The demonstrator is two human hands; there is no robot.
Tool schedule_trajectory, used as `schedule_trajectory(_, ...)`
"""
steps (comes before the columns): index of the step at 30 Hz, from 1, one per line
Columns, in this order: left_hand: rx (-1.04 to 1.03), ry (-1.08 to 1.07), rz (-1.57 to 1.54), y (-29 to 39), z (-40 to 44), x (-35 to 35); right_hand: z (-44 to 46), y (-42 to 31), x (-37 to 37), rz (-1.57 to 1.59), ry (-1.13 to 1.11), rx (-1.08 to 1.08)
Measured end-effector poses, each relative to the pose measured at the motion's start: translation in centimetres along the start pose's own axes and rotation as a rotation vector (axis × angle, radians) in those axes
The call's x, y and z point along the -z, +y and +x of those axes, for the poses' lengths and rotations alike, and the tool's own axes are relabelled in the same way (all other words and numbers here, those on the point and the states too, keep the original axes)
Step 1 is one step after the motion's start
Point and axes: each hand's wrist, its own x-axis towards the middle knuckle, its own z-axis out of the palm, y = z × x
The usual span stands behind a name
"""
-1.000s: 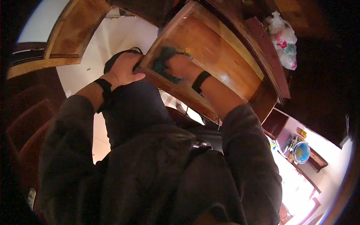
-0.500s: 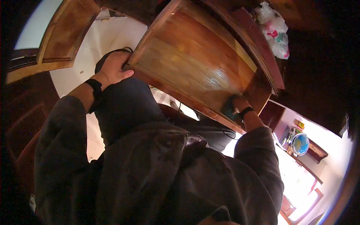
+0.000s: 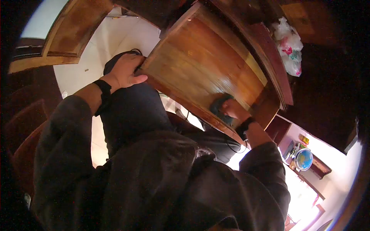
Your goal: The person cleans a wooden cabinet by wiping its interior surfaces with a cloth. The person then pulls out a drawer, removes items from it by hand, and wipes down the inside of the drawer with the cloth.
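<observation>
A wooden drawer [image 3: 192, 50] lies tilted across my lap, its bare inside facing up. My left hand [image 3: 125, 71] is at the drawer's near left corner, above my dark-trousered knee. Its thumb lies along the front edge, and the fingertips are hidden by the drawer's side. Inside the drawer at the near right, my right hand [image 3: 233, 109] presses a dark green cloth [image 3: 218, 104] onto the bottom board. The fingers are bunched around the cloth and slightly blurred. Dark bands circle both wrists.
A white plastic bag [image 3: 288, 46] with coloured prints lies beyond the drawer on dark wood furniture. At the upper left stands a wooden panel [image 3: 77, 32] over pale floor tiles [image 3: 119, 32]. A blue globe [image 3: 303, 159] is at the right, beside a bright area.
My right hand has slid the cloth leftward along the drawer's bottom board. My left hand stays at the corner. The whole view has shifted slightly.
</observation>
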Motion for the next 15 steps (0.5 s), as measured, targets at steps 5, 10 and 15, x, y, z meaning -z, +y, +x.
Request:
schedule_trajectory(5, 0.045, -0.106, -0.089, 0.1, 0.2, 0.7, 6.6, -9.5, 3.6, -0.148, 0.001, 0.236)
schedule_trajectory(10, 0.056, -0.070, 0.000, 0.8, 0.2, 1.0, 9.7, -15.5, 6.9, -0.225, -0.039, 0.393)
schedule_trajectory(15, 0.071, -0.075, 0.015, 0.8, 0.1, 1.0, 12.6, -18.2, 7.6, 0.586, 0.123, 0.544)
